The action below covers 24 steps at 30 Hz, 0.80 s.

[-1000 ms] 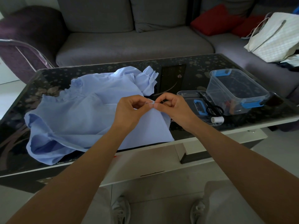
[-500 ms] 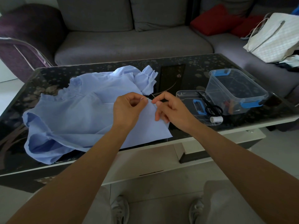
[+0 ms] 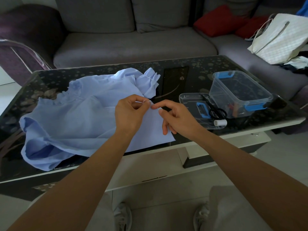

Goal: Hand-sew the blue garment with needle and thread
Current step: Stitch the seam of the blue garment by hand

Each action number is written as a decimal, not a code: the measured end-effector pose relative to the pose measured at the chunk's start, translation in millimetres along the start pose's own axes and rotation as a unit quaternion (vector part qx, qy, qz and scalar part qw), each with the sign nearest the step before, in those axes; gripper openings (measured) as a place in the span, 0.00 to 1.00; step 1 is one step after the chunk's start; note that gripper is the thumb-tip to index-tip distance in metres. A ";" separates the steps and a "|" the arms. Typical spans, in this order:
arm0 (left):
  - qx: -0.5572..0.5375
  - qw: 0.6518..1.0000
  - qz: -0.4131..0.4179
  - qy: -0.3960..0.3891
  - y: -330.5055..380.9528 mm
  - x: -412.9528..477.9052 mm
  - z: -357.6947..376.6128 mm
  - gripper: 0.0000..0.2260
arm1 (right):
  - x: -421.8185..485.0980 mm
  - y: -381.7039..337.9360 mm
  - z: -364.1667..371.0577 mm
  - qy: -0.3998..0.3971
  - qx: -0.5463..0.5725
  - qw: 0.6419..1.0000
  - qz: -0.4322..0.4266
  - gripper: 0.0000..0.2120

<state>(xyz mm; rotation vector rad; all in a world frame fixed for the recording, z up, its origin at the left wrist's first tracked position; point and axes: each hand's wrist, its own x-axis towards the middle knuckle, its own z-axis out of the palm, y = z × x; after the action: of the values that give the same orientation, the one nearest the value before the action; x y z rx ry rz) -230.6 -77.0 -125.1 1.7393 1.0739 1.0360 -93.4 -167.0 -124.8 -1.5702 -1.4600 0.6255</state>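
Note:
The light blue garment point(image 3: 80, 117) lies spread over the left half of the dark glass table point(image 3: 188, 67). My left hand point(image 3: 130, 114) pinches the garment's edge near its right side, fingers curled. Just to the right, my right hand point(image 3: 176, 116) pinches a thin needle point(image 3: 155, 107) between thumb and forefinger, its tip pointing at the pinched fabric edge. The thread is too fine to make out. A white thread spool point(image 3: 220, 122) lies on the table to the right of my right hand.
A clear lid tray point(image 3: 188, 97) holding black scissors point(image 3: 215, 110) sits right of the hands. Behind it stands a clear plastic box point(image 3: 240, 94) with blue clips. A grey sofa point(image 3: 133, 45), red cushions point(image 3: 218, 20) and a white bag point(image 3: 281, 37) lie beyond the table.
My right hand drew slightly back to the right from the left hand, and the needle now shows between the two hands. The left hand kept its pinch on the fabric.

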 end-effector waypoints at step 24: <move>0.048 0.997 0.060 0.014 1.8 -7.4 2.0 0.03 | -0.1 -2.8 -0.8 -0.018 0.014 0.999 0.026 0.10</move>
<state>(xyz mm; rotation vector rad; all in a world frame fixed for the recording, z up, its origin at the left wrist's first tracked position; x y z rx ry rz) -230.5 -84.9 -125.7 1.8901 1.0629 1.1020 -94.2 -167.5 -122.1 -1.5874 -1.4344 0.7058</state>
